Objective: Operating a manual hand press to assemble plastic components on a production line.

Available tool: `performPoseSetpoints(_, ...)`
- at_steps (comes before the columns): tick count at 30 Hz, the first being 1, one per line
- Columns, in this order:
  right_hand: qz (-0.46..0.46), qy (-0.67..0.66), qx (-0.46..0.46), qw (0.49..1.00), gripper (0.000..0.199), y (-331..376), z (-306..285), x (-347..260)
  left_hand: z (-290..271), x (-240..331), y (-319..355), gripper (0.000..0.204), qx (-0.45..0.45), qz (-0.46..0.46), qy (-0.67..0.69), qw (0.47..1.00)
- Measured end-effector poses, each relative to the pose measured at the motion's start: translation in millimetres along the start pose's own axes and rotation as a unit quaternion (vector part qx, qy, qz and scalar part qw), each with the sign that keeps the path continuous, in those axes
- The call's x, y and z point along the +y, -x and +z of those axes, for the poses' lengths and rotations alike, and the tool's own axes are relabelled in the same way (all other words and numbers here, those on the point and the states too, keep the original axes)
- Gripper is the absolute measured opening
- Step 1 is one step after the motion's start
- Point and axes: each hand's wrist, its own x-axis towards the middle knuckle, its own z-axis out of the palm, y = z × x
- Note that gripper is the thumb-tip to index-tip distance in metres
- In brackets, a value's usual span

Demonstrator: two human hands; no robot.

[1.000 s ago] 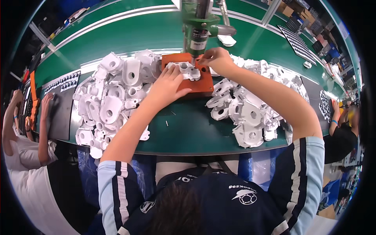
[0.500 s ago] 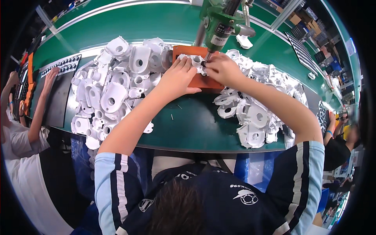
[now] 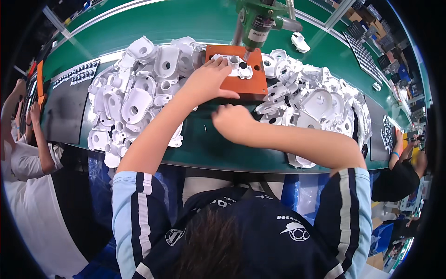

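Observation:
My left hand (image 3: 209,80) lies over the left end of a white plastic housing part (image 3: 245,72), fingers stretched out and thumb spread away. That part sits on an orange fixture block (image 3: 246,86), with a round collar and a dark hole showing. Above the block is the green head of a press (image 3: 259,29), its tip pointing down near the part. My right hand (image 3: 233,123) is low over the green table, in front of the block, fingers curled. Its fingertips are hidden, so what they hold cannot be made out. A small metal pin (image 3: 205,128) lies just left of them.
Piles of white plastic housings (image 3: 134,109) lie left of the block, with more housings (image 3: 316,102) on the right. One white part (image 3: 300,43) rests on the green surface behind. Dark mats flank the piles. Other people work at far left and far right.
My right hand has left the part on the block and come down toward me to the tabletop. One of two small pins there is now out of sight. My left hand stays on the part.

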Motion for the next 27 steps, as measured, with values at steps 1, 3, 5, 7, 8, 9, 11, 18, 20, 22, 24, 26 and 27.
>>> performPoseSetpoints(1,0.015,0.018,0.027,0.999,0.014,-7.5,11.4,-7.2,-2.1,0.6,-0.5,0.06,0.011,0.001,0.002,1.0)
performPoseSetpoints(3,0.031,0.039,0.056,0.997,0.013,-17.6,26.9,-14.5,-6.6,-0.1,-2.6,0.058,-0.018,-0.034,0.093,0.995)
performPoseSetpoints(5,0.02,0.049,-0.059,0.997,0.019,-25.7,33.7,-18.3,-7.5,1.3,-2.3,0.058,0.001,-0.029,0.074,0.997)
performPoseSetpoints(7,0.018,0.057,-0.074,0.995,0.021,-30.9,32.5,-16.6,-6.5,1.6,-2.3,0.056,-0.003,-0.019,0.059,0.998)
performPoseSetpoints(8,0.045,0.052,-0.062,0.996,0.021,-32.0,30.4,-14.5,-5.4,1.2,-2.4,0.056,0.007,-0.016,0.057,0.998)
performPoseSetpoints(9,0.071,0.047,-0.051,0.995,0.02,-32.6,28.5,-12.7,-3.7,0.9,-2.3,0.055,0.017,-0.011,0.052,0.998)
performPoseSetpoints(11,0.077,0.061,-0.054,0.994,0.02,-30.1,26.4,-8.2,-0.4,-0.2,-2.2,0.054,0.029,-0.006,0.049,0.998)
performPoseSetpoints(18,0.081,0.086,-0.007,0.993,0.018,-25.1,38.0,-7.2,3.1,0.9,-2.0,0.053,0.056,0.011,0.007,0.998)
performPoseSetpoints(20,0.09,0.07,0.004,0.993,0.016,-21.9,30.2,-6.8,2.1,2.0,-2.3,0.053,0.042,0.004,0.005,0.999)
performPoseSetpoints(22,0.039,-0.023,-0.031,0.998,0.013,-12.2,10.7,2.2,1.3,3.1,-2.1,0.06,0.027,0.001,-0.003,1.0)
performPoseSetpoints(24,0.047,-0.12,-0.057,0.99,0.013,-0.6,-17.2,23.8,1.0,3.5,-2.6,0.06,0.041,0.001,-0.011,0.999)
performPoseSetpoints(26,0.082,-0.219,0.013,0.972,0.011,4.8,-46.5,62.6,1.2,4.1,-2.4,0.06,0.044,-0.004,-0.014,0.999)
performPoseSetpoints(27,0.156,-0.299,0.033,0.941,0.014,9.0,-59.1,83.2,1.2,4.4,-2.5,0.06,0.036,-0.007,-0.014,0.999)
